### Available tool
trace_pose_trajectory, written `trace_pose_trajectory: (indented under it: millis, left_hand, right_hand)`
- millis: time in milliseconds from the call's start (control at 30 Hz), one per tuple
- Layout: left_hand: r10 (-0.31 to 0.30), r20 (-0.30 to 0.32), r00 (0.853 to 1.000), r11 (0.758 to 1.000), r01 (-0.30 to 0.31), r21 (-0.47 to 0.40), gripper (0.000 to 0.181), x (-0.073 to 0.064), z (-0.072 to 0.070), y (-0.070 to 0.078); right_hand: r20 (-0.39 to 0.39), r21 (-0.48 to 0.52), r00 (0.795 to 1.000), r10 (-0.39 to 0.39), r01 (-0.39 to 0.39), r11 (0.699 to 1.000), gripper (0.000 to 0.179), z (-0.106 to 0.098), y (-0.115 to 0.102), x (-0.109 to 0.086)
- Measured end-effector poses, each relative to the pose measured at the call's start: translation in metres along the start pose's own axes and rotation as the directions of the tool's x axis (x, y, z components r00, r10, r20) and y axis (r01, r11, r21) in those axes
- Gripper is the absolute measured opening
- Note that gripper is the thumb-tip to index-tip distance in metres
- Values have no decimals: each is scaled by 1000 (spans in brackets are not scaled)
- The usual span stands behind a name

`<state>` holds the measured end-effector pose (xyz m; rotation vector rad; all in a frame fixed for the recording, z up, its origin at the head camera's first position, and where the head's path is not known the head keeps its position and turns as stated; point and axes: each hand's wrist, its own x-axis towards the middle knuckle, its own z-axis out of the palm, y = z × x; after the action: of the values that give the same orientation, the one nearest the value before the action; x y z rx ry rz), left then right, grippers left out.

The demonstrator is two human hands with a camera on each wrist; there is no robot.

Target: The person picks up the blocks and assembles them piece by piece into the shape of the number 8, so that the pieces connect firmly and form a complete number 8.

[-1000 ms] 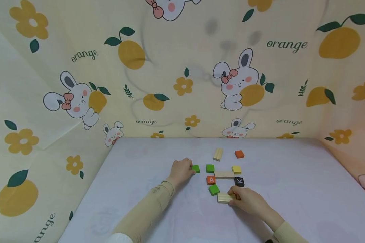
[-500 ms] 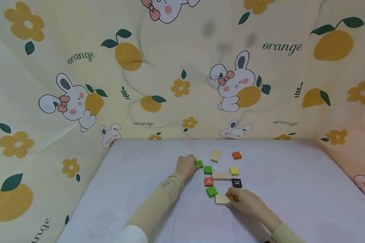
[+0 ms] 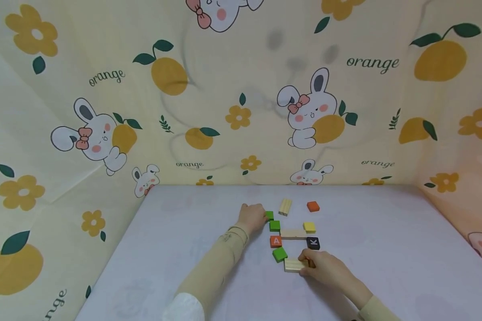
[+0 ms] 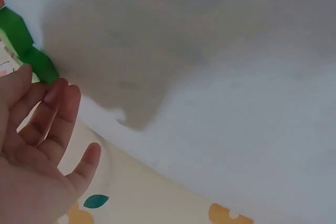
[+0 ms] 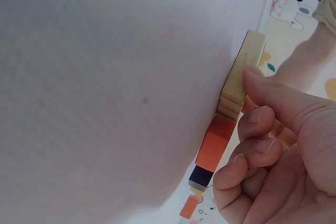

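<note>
In the head view, my left hand (image 3: 253, 218) pinches a small green block (image 3: 269, 216), against the back of a second green block (image 3: 275, 226). The left wrist view shows the held green block (image 4: 45, 67) at my fingertips, meeting the other one. My right hand (image 3: 325, 266) has its thumb and forefinger at the right end of a pale wooden block (image 3: 293, 266). From the right wrist, the thumb presses the wooden block (image 5: 247, 66), and an orange block (image 5: 216, 141) adjoins its end, mostly covered by fingers in the head view.
An orange "A" block (image 3: 276, 241), another green block (image 3: 280, 254), a wooden block (image 3: 293, 234), a black "K" block (image 3: 313, 243) and a yellow block (image 3: 309, 228) lie between the hands. Farther back are a loose wooden block (image 3: 285, 207) and an orange block (image 3: 313, 206).
My left hand has carried its green block rightward and slightly back, up to the neighbouring green block. The right hand stays at the wooden block. The head view has shifted slightly.
</note>
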<state>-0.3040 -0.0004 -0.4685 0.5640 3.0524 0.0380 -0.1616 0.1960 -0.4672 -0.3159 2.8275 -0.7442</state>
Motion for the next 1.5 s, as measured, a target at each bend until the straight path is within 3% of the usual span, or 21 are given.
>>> trace_pose_trajectory:
  millis: [333, 467, 600, 833, 1000, 1200, 1500]
  left_hand:
    - [-17, 8, 1000, 993, 18, -118, 29, 7, -2, 2]
    - [-69, 7, 998, 984, 70, -164, 39, 10, 1, 1]
    - [-135, -2, 991, 966, 132, -222, 34, 10, 4, -1]
    - [-189, -7, 982, 944, 179, -278, 24, 11, 3, -2]
    - [-183, 28, 983, 934, 183, -307, 23, 11, 2, 2]
    - [-168, 25, 985, 954, 169, -247, 26, 12, 3, 9]
    - [-183, 26, 983, 955, 184, -232, 26, 12, 3, 12]
  right_hand:
    - [-5, -4, 1000, -28, 28, 1000, 22, -2, 1, 0]
    - [-2, 3, 999, -50, 50, 999, 25, -3, 3, -1]
    - [-8, -3, 998, -65, 65, 998, 30, -3, 3, 0]
    - [-56, 15, 998, 21, -21, 1000, 37, -13, -1, 7]
    - [-118, -6, 992, 46, -47, 999, 37, -24, 8, 19]
    - [-195, -48, 981, 18, -28, 998, 40, -41, 30, 41]
    - [-194, 40, 978, 78, -72, 997, 38, -66, 54, 85]
